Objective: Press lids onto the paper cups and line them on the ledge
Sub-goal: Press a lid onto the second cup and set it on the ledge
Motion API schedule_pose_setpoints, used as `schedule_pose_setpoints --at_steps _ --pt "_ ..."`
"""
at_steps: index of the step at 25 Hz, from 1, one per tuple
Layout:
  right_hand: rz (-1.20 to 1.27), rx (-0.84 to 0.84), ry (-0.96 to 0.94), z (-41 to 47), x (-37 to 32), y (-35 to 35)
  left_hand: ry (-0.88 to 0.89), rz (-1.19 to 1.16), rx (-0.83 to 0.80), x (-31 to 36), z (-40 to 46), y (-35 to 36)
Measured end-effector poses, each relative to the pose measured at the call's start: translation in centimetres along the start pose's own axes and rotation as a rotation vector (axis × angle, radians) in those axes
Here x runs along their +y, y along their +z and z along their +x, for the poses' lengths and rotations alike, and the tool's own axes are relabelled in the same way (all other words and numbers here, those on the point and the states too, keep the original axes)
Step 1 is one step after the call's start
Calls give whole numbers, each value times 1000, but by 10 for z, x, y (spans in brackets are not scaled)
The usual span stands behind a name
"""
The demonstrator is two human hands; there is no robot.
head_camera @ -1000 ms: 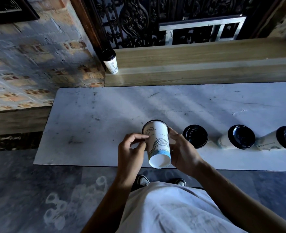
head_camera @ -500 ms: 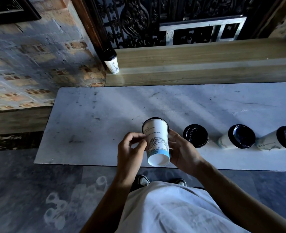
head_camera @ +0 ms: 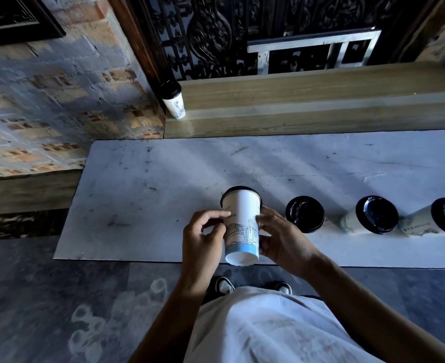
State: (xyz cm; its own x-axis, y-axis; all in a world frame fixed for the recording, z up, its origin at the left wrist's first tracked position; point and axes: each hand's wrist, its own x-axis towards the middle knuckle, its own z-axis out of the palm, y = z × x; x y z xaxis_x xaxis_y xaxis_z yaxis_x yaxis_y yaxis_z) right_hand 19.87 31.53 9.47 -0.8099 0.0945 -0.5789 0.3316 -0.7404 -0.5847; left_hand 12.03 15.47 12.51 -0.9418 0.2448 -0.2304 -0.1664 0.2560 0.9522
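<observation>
A white paper cup point(head_camera: 241, 226) with a line drawing and a blue band is held over the near edge of the white slab point(head_camera: 163, 179), tilted so its base faces me and its black lid points away. My left hand point(head_camera: 203, 237) pinches its left side with curled fingers. My right hand point(head_camera: 281, 237) grips its right side. Three more lidded cups stand in a row to the right: the nearest cup point(head_camera: 305, 214), the middle cup point(head_camera: 373, 218) and the far-right cup point(head_camera: 441, 221). Another lidded cup point(head_camera: 174, 100) stands at the left end of the wooden ledge point(head_camera: 321, 100).
A brick wall point(head_camera: 46, 100) rises to the left of the ledge and a dark ornate metal grille point(head_camera: 229, 30) stands behind it. Stone floor and my shoes point(head_camera: 225, 285) lie below the slab's near edge.
The cup has turned a little between my hands, so more of the drawing faces me. Both hands stay at about the same place.
</observation>
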Motion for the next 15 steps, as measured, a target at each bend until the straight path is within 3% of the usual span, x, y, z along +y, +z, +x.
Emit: schedule_pose_setpoints --at_steps 15 --pt "32 -20 -9 2 -2 -6 -98 -34 8 -5 3 1"
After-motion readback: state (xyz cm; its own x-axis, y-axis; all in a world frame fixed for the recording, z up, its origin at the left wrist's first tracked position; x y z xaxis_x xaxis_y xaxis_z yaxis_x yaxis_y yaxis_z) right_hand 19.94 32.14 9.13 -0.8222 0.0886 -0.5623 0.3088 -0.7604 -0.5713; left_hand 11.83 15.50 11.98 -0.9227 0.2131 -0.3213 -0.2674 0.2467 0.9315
